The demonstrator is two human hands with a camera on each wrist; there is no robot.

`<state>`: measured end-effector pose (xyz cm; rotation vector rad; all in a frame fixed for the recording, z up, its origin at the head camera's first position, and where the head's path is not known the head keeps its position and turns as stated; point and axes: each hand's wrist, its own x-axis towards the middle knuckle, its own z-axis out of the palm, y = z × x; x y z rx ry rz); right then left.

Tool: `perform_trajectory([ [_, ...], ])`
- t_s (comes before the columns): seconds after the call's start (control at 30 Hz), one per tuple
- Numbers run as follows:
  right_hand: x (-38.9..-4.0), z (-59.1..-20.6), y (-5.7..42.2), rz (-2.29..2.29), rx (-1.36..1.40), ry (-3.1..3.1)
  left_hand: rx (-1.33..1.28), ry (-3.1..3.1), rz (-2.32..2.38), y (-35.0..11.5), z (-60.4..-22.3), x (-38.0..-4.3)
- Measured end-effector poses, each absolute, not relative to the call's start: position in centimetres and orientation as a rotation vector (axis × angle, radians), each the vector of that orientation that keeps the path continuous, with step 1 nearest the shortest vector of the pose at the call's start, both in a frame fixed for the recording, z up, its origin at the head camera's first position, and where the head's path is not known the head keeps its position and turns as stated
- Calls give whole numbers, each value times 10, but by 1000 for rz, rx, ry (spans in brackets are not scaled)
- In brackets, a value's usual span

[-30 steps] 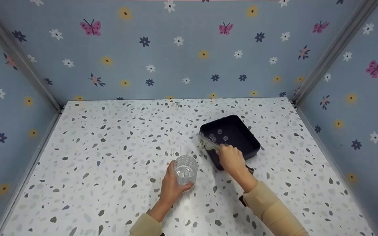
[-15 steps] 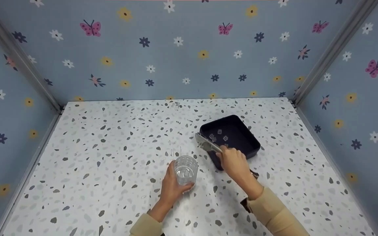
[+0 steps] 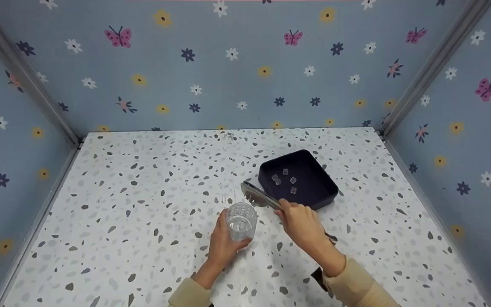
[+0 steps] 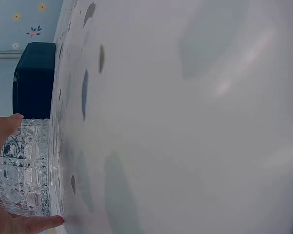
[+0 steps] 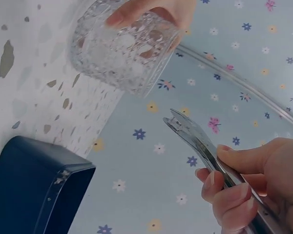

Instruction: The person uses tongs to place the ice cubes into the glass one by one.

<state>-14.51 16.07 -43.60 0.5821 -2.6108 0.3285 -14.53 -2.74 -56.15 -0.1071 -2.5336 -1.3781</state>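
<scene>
Two grips at once: with the left hand [image 3: 223, 245], round a faceted clear tumbler [image 3: 241, 222], upright on the speckled tabletop [image 3: 143, 256]; with the right hand [image 3: 305, 224], round metal tongs [image 3: 260, 197], tips outside the navy tray [image 3: 313, 175]. Cannot tell about any load between the tips. Inside the tray, five small clear cubes [image 3: 293, 190]: probably light, hard, slippery, best pinched across opposite faces. For the tumbler, likely rigid and breakable, best steadied low.

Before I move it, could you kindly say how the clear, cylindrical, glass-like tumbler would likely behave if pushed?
The tumbler looks like rigid glass, so it may chip if knocked. Its raised pattern probably gives the left hand some grip. Broad and upright, it would likely slide before tipping.
</scene>
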Motion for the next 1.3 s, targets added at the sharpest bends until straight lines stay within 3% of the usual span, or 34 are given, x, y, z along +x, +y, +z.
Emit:
perform_trajectory([
  [0.73, -125, -435, 153, 327, 731, -2599, -83, -2559, -1436, -28, -559, -146],
  [1.3, -124, -433, 151, 312, 676, -2599, -123, -2505, -1459, -29, -563, -144],
])
